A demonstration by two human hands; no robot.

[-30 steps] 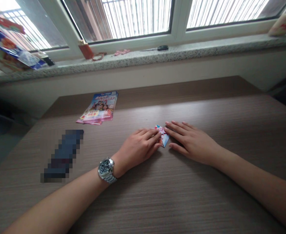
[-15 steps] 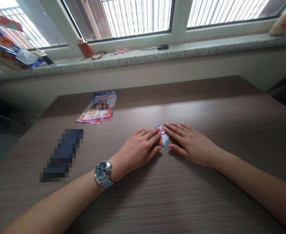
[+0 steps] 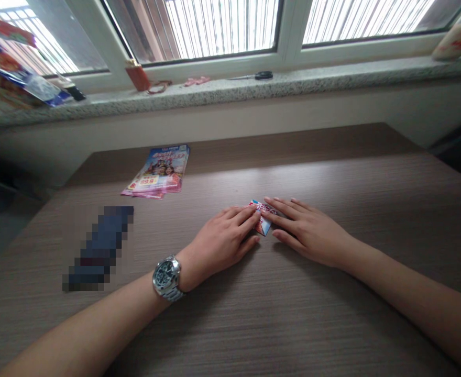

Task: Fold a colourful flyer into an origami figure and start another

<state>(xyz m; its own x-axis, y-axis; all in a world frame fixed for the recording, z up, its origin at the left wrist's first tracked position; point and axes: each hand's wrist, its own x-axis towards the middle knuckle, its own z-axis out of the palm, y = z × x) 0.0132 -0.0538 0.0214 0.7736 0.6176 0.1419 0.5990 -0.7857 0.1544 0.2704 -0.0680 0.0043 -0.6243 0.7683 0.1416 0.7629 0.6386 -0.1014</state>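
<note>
A small folded piece of printed paper (image 3: 265, 226), blue, red and white, lies flat on the brown wooden table (image 3: 230, 324). The fingertips of my left hand (image 3: 226, 235) press on its left side, and a wristwatch (image 3: 166, 277) is on that wrist. From the right, my right hand (image 3: 309, 230) lies flat with its fingers stretched out. Its fingertips rest on the paper's right part and the thumb is held apart from the fingers. Both hands cover some of the paper, so its whole outline is hidden.
A stack of colourful flyers (image 3: 162, 170) lies at the back left. Nearer on the left is a dark pixelated object (image 3: 100, 246). Scissors (image 3: 262, 76), a red-orange container (image 3: 137, 76), a packaged bag (image 3: 14, 73) and a bottle (image 3: 456, 34) stand or lie along the windowsill (image 3: 215, 94).
My right hand's fingers have shifted slightly left over the paper, and one now nearly meets my left fingertips. My left hand stays in place.
</note>
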